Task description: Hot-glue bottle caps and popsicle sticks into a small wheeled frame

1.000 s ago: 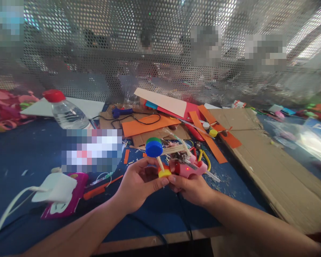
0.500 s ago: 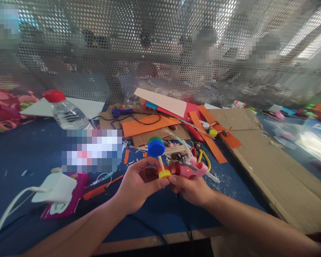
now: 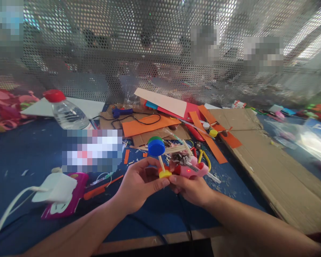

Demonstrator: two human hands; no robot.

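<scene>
My left hand [image 3: 137, 182] pinches a small model of bottle caps and pale sticks. Its yellow cap [image 3: 164, 174], backed by an orange one, lies between thumb and fingers. A stick [image 3: 161, 163] rises from there to a blue cap [image 3: 156, 147] stacked with a green one. More pale sticks [image 3: 176, 149] reach rightward from the blue cap. My right hand [image 3: 194, 189] is closed round a pink glue gun [image 3: 186, 171] with a lit red lamp, its fingertips meeting the yellow cap. The gun's nozzle tip and grip are mostly hidden.
Behind the hands lie debris [image 3: 182, 157], yellow-handled pliers [image 3: 207, 160] and orange strips [image 3: 208, 139]. Cardboard [image 3: 273, 160] covers the right side. At left are a red-capped bottle [image 3: 69, 112] and a white charger [image 3: 52, 187] on a magenta power strip [image 3: 76, 196]. A black cable [image 3: 186, 217] hangs below the hands.
Almost nothing differs. The yellow cap has tilted slightly between my fingers, while both hands keep their places.
</scene>
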